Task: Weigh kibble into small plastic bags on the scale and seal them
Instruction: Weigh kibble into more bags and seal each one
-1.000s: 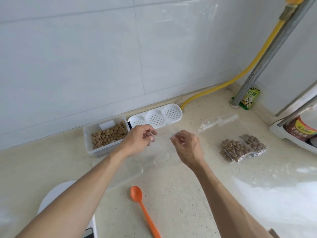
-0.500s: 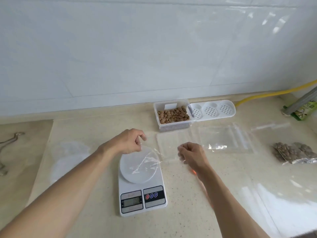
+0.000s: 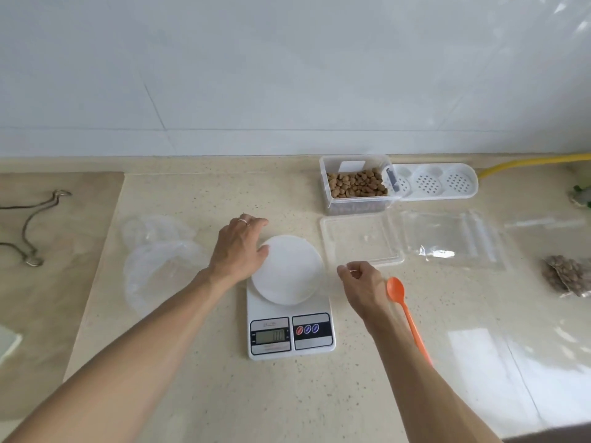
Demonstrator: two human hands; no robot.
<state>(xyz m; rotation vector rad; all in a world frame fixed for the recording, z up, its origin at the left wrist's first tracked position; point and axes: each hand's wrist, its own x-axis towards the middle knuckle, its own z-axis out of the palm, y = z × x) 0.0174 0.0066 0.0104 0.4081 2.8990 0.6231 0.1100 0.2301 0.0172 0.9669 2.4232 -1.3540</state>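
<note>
Left hand point(image 3: 240, 247) lies spread, fingers straight, at the left rim of the scale point(image 3: 289, 302) platter, fingertips touching its edge. Right hand point(image 3: 363, 282) has its grip pressed together, thumb and forefinger pinching what looks like the edge of a clear plastic bag point(image 3: 326, 266) over the platter's right side; the film is barely visible. Scale display is lit, digits unreadable. Kibble point(image 3: 355, 185) fills a clear tub point(image 3: 355, 187) at the back by the wall, its lid point(image 3: 359, 239) lying flat in front, just right of the scale. White perforated tray point(image 3: 435, 182) touches the tub's right side. Empty zip bags point(image 3: 451, 239) lie right of the lid; filled kibble bags point(image 3: 567, 276) near the right edge. Orange spoon point(image 3: 404, 311) lies just beside the right wrist, partly hidden by the forearm. Crumpled clear plastic point(image 3: 160, 251) sits left of the scale. Open worktop point(image 3: 287, 394) in front of the scale. Metal hook point(image 3: 32, 225) far left, yellow hose point(image 3: 537, 163) back right.
</note>
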